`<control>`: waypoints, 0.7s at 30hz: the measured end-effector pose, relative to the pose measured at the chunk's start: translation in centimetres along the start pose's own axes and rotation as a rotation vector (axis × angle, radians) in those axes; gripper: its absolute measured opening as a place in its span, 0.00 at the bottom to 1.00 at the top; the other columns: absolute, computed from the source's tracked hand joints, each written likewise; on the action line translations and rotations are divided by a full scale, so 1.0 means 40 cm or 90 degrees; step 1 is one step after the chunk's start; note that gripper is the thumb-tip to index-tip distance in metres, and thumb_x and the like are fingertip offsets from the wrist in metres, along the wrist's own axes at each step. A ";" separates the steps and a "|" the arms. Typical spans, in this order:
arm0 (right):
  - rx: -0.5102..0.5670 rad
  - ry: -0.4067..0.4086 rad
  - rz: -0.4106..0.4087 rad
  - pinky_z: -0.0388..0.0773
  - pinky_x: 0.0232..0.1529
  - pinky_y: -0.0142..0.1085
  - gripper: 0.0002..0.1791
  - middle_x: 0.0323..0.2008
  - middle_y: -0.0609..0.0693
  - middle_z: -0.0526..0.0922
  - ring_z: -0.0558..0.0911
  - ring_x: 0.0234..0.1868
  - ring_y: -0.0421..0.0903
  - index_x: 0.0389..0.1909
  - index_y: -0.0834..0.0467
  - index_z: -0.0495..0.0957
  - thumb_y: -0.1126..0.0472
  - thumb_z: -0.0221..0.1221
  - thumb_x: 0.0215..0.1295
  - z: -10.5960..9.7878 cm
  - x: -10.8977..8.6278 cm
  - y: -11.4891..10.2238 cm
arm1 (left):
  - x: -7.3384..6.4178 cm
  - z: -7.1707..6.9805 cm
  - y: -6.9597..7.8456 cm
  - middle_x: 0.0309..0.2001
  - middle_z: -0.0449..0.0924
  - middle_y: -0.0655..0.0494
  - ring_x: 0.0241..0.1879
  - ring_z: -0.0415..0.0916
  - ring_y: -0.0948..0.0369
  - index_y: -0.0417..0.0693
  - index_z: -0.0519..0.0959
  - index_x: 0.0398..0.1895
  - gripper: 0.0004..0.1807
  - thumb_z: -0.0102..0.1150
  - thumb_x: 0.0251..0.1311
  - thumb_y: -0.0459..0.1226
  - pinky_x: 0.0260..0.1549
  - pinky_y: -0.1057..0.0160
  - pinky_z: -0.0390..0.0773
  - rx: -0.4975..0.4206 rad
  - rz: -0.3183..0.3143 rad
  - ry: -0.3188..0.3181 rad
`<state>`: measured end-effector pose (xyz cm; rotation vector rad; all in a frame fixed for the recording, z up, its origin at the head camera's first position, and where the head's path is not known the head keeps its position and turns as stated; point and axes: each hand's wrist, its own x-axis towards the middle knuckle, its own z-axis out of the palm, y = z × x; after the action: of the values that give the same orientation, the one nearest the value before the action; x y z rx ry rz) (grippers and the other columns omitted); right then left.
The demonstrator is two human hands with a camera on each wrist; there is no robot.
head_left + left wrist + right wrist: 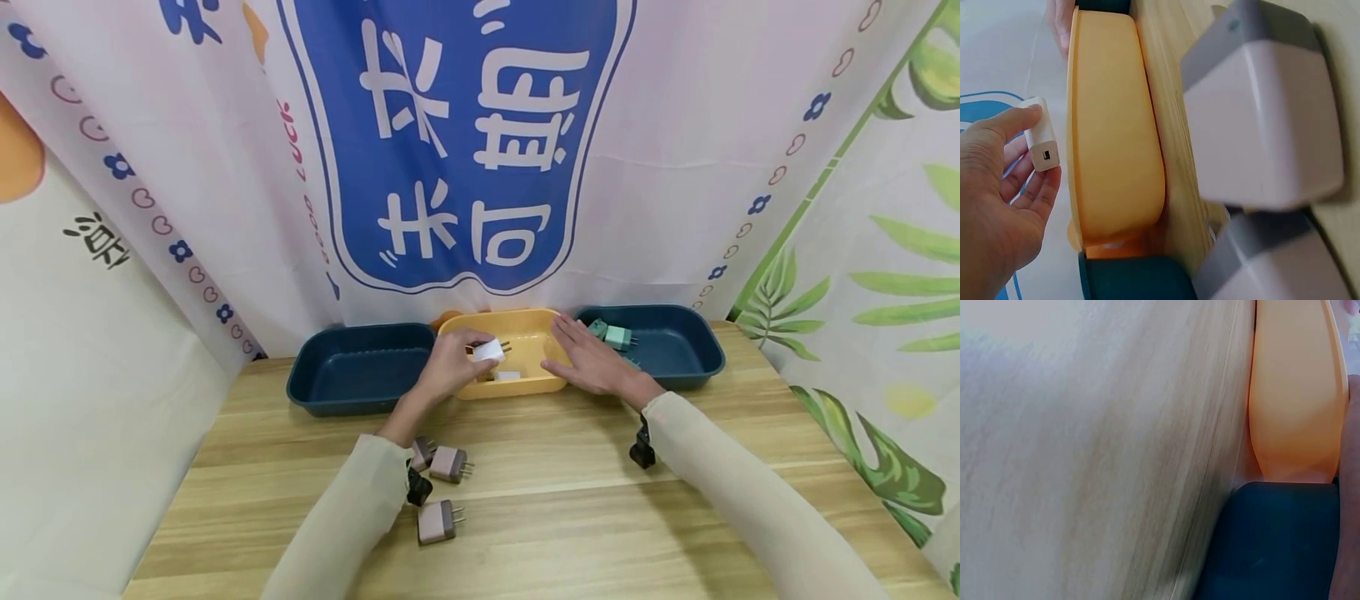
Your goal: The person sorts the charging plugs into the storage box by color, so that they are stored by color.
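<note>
My left hand (pixel 447 364) pinches a white plug-in charger (pixel 488 351) over the yellow bin (pixel 517 388), its metal prongs facing right. In the left wrist view, thumb and fingers hold the charger (pixel 1042 140) with its port end showing. Another white charger (pixel 507 376) lies inside the yellow bin. With fingers extended, my right hand (pixel 592 358) lies over the yellow bin's right end, beside the dark blue bin. Only a strip of the right hand (pixel 1349 494) enters the right wrist view.
On the right, a dark blue bin (pixel 708 372) holds several green chargers (pixel 618 337). A second dark blue bin (pixel 352 408) stands left of the yellow one. Pink-and-grey chargers (pixel 447 464) lie on the wooden table (pixel 555 517) near the left forearm. A printed curtain (pixel 637 208) hangs behind.
</note>
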<state>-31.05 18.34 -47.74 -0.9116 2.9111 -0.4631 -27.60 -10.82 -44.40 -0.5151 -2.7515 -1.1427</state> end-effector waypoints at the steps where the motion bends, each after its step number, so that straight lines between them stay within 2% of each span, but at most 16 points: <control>1: 0.000 0.000 0.000 0.40 0.85 0.52 0.49 0.86 0.62 0.44 0.41 0.86 0.57 0.83 0.68 0.47 0.33 0.44 0.82 0.000 0.000 0.000 | 0.004 0.005 -0.001 0.53 0.87 0.47 0.47 0.83 0.53 0.40 0.87 0.56 0.21 0.78 0.60 0.35 0.49 0.55 0.87 0.000 -0.004 -0.003; 6: -0.002 0.001 0.002 0.39 0.85 0.53 0.50 0.86 0.62 0.43 0.41 0.86 0.57 0.83 0.68 0.47 0.33 0.44 0.82 -0.001 -0.002 -0.001 | 0.018 0.024 -0.003 0.53 0.87 0.48 0.47 0.81 0.53 0.40 0.87 0.56 0.20 0.78 0.61 0.35 0.50 0.56 0.86 -0.007 -0.018 -0.009; 13: -0.006 -0.003 0.005 0.39 0.85 0.53 0.51 0.86 0.61 0.43 0.41 0.86 0.57 0.84 0.68 0.46 0.31 0.43 0.81 0.000 -0.003 0.004 | 0.036 0.050 -0.008 0.54 0.87 0.48 0.47 0.81 0.53 0.40 0.87 0.57 0.21 0.78 0.61 0.36 0.53 0.55 0.86 0.006 -0.018 -0.021; 21: -0.005 0.000 0.003 0.39 0.85 0.52 0.51 0.86 0.60 0.42 0.40 0.86 0.55 0.84 0.67 0.46 0.30 0.42 0.81 0.000 0.000 0.005 | 0.064 0.072 0.005 0.54 0.88 0.49 0.47 0.81 0.55 0.43 0.88 0.58 0.22 0.78 0.61 0.39 0.53 0.55 0.85 0.023 -0.027 -0.038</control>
<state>-31.16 18.49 -47.82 -0.9048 2.9171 -0.4510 -29.87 -7.98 -45.70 -0.4974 -2.8413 -1.1021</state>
